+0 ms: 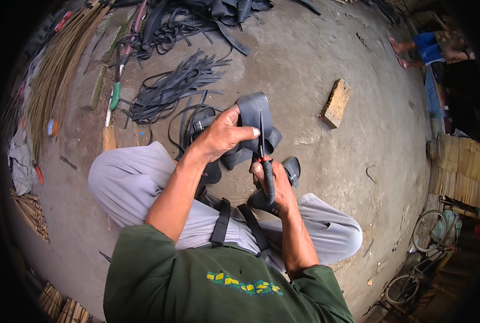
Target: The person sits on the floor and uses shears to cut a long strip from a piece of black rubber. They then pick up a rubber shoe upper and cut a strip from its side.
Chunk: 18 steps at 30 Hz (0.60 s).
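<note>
My left hand (222, 133) grips a wide black rubber strip (255, 110), thumb on top and fingers behind it. The strip bends over at its upper end, and more of it hangs in loops below. In my right hand (276, 180) is a pair of scissors (262, 151) with dark handles and a red part near the pivot. Its blades point away from me and lie over the strip beside my left thumb. Whether they are open or closed on the rubber I cannot tell. Both hands are above my crossed legs, close together.
A heap of thin cut black strips (178, 86) lies ahead on the left, with larger dark rubber pieces (197, 21) beyond. A brick (336, 104) rests on the floor to the right. Long thin sticks (62, 70) lean at far left. Another person (431, 48) is at the upper right.
</note>
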{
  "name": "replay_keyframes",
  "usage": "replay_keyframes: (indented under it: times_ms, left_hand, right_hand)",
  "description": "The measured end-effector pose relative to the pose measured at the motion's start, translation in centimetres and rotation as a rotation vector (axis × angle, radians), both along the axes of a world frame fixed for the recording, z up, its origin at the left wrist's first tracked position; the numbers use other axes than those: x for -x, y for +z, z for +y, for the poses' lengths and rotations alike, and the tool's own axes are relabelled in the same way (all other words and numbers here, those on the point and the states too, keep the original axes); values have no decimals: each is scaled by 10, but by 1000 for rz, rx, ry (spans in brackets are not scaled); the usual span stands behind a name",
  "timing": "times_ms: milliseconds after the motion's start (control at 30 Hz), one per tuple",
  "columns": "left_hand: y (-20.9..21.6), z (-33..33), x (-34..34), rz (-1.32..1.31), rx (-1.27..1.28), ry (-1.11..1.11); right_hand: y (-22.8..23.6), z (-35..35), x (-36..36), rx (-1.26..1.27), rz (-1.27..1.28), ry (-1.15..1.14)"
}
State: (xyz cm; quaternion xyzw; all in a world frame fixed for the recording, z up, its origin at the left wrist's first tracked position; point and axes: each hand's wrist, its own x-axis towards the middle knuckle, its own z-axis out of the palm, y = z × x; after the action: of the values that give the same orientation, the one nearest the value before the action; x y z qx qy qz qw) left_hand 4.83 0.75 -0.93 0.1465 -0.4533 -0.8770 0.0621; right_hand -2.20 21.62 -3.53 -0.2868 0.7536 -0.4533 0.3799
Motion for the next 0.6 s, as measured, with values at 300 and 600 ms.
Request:
replay_keyframes:
  times_ms: [300, 600]
  left_hand:
    - [0, -6, 1, -31, -39, 71]
    - [-1, 2, 2, 10, -66, 33]
  right_hand:
    - [8, 2, -5, -37, -94, -51]
    - [6, 0, -2, -44, -105, -83]
